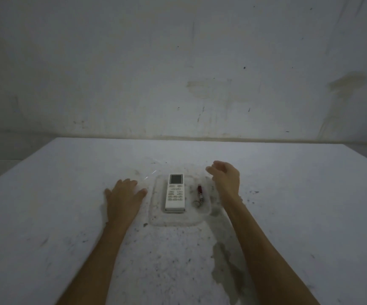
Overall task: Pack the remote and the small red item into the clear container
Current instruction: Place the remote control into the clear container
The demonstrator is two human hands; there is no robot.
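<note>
A white remote (pixel 175 193) with a small screen and grey buttons lies lengthwise inside the shallow clear container (pixel 156 216) at the table's middle. To its right in the same container lies the small red item (pixel 199 190), with a metal key ring at its near end. My left hand (pixel 124 195) rests flat on the table just left of the container, fingers spread, holding nothing. My right hand (pixel 225 178) hovers at the container's right edge, fingers loosely curled and apart, empty.
The white table (pixel 68 216) is scuffed and speckled, with a dark stain (pixel 226 267) near my right forearm. A stained white wall (pixel 178 73) rises directly behind the table's far edge.
</note>
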